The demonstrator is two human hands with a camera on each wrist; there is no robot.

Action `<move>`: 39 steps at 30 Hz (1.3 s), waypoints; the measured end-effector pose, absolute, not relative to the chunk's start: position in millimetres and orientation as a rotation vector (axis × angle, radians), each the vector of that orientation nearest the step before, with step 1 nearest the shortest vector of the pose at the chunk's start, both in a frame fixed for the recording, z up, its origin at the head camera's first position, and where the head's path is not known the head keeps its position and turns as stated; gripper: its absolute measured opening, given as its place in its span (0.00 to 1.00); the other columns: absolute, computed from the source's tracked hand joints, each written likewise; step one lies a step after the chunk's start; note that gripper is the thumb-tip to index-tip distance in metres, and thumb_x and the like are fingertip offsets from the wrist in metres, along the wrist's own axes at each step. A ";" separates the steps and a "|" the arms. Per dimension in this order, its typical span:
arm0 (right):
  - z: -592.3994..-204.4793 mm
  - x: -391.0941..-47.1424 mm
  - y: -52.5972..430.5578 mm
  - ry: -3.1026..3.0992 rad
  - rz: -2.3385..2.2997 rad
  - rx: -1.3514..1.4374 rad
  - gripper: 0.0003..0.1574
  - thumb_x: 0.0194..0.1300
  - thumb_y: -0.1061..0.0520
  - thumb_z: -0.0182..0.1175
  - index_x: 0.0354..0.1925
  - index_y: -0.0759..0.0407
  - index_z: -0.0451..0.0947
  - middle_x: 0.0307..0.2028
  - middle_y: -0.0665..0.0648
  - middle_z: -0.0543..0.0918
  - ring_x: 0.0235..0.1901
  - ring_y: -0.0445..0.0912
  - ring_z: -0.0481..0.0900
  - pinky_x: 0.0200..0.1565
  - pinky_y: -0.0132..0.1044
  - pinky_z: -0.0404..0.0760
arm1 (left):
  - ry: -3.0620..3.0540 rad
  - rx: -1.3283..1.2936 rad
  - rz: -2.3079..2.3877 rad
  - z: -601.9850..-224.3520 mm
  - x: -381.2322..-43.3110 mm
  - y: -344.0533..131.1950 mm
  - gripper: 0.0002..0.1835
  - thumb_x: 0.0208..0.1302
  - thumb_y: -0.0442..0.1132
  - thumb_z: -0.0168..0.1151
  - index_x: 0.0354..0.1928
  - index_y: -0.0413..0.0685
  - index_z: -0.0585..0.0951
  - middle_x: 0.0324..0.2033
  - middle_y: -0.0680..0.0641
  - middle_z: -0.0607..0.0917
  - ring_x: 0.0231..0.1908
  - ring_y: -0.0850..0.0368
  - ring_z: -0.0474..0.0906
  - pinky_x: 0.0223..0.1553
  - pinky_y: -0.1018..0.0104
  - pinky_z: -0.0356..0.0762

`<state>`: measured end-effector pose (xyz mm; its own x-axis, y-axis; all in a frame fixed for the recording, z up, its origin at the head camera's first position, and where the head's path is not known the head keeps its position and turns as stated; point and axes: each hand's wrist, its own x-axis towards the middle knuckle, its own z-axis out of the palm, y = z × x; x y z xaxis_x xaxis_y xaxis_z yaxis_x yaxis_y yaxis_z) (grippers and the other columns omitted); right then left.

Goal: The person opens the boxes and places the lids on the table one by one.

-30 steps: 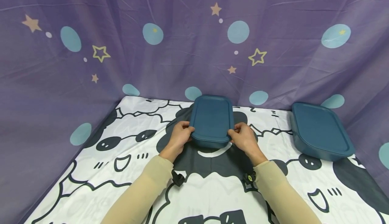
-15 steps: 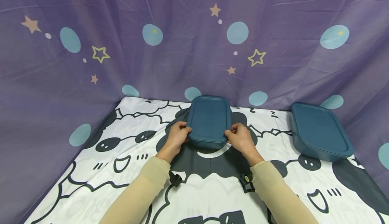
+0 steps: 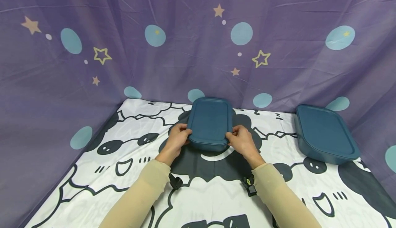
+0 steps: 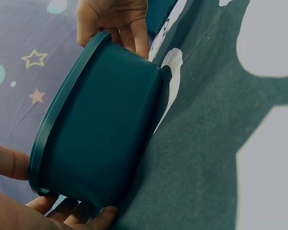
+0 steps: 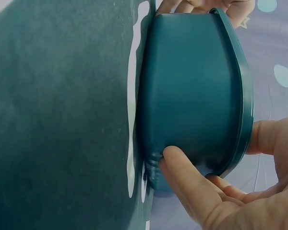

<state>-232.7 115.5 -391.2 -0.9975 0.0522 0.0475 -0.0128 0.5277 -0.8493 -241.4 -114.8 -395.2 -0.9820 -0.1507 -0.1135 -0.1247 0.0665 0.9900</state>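
A dark blue lidded storage container [image 3: 210,120] sits near the back of the table in the head view, its lid on. My left hand [image 3: 175,141] grips its near left corner, thumb at the lid rim. On the opposite corner, my right hand [image 3: 243,142] holds it the same way. In the left wrist view, the left fingers [image 4: 103,218] curl against the side wall below the rim. The right wrist view shows the right index finger [image 5: 182,167] lying on the container's near wall. The container's inside is hidden by the lid.
A second dark blue lidded container [image 3: 326,131] stands at the back right. White cloth with black cartoon drawings [image 3: 216,197] covers the table. A purple curtain [image 3: 191,69] with stars and dots hangs right behind the containers.
The container has shifted a little to the left, with both hands keeping their grip on its corners. The second container stays in place.
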 end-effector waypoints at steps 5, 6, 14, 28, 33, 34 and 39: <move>-390.0 -232.7 111.5 -2.680 1.502 -0.034 0.19 0.60 0.57 0.57 0.46 0.69 0.71 0.34 0.62 0.80 0.22 0.44 0.82 0.28 0.35 0.81 | -2.284 0.284 -2.114 -395.4 -242.0 -117.9 0.17 0.60 0.30 0.56 0.52 0.32 0.74 0.39 0.41 0.77 0.29 0.58 0.75 0.41 0.51 0.78; -390.1 -232.8 110.8 -2.679 1.506 -0.033 0.19 0.60 0.57 0.57 0.46 0.69 0.71 0.34 0.62 0.80 0.22 0.44 0.82 0.28 0.35 0.81 | -2.290 0.282 -2.108 -395.8 -242.2 -118.5 0.17 0.60 0.30 0.56 0.52 0.32 0.74 0.39 0.41 0.77 0.30 0.58 0.75 0.40 0.51 0.78; -390.2 -232.4 102.9 -2.664 1.550 -0.031 0.17 0.60 0.58 0.57 0.45 0.69 0.71 0.33 0.62 0.79 0.24 0.46 0.83 0.27 0.35 0.82 | -2.309 0.295 -2.088 -393.3 -242.2 -125.0 0.19 0.60 0.30 0.55 0.54 0.31 0.73 0.40 0.40 0.77 0.30 0.57 0.75 0.41 0.50 0.78; -388.5 -233.9 94.2 -2.658 1.535 -0.001 0.16 0.59 0.57 0.58 0.42 0.66 0.72 0.31 0.59 0.80 0.22 0.44 0.82 0.26 0.35 0.81 | -2.292 0.305 -2.086 -391.6 -242.3 -135.1 0.18 0.60 0.30 0.55 0.52 0.31 0.73 0.38 0.42 0.76 0.29 0.58 0.74 0.37 0.54 0.77; -388.9 -235.2 90.0 -2.641 1.577 -0.008 0.15 0.59 0.58 0.58 0.42 0.67 0.72 0.31 0.59 0.80 0.22 0.43 0.82 0.26 0.34 0.81 | -2.300 0.310 -2.075 -391.7 -242.6 -139.4 0.19 0.60 0.30 0.55 0.54 0.30 0.72 0.40 0.40 0.76 0.30 0.58 0.75 0.37 0.55 0.77; -388.8 -235.2 89.0 -2.638 1.583 -0.008 0.15 0.59 0.58 0.58 0.42 0.67 0.72 0.31 0.59 0.80 0.22 0.43 0.82 0.26 0.34 0.81 | -2.302 0.311 -2.075 -391.7 -242.5 -140.1 0.20 0.60 0.30 0.55 0.55 0.30 0.72 0.41 0.40 0.76 0.31 0.58 0.75 0.38 0.55 0.78; -389.0 -235.8 85.4 -2.624 1.598 -0.004 0.15 0.59 0.59 0.59 0.42 0.68 0.72 0.31 0.60 0.79 0.22 0.44 0.82 0.26 0.34 0.82 | -2.299 0.308 -2.090 -391.0 -242.0 -143.2 0.21 0.61 0.30 0.54 0.56 0.29 0.71 0.44 0.38 0.76 0.33 0.57 0.76 0.40 0.54 0.78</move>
<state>-235.8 85.4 -389.0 -0.9976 0.0383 0.0577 -0.0336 0.4598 -0.8874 -242.0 -143.2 -391.0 -0.9804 -0.1582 -0.1176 -0.1321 0.0845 0.9876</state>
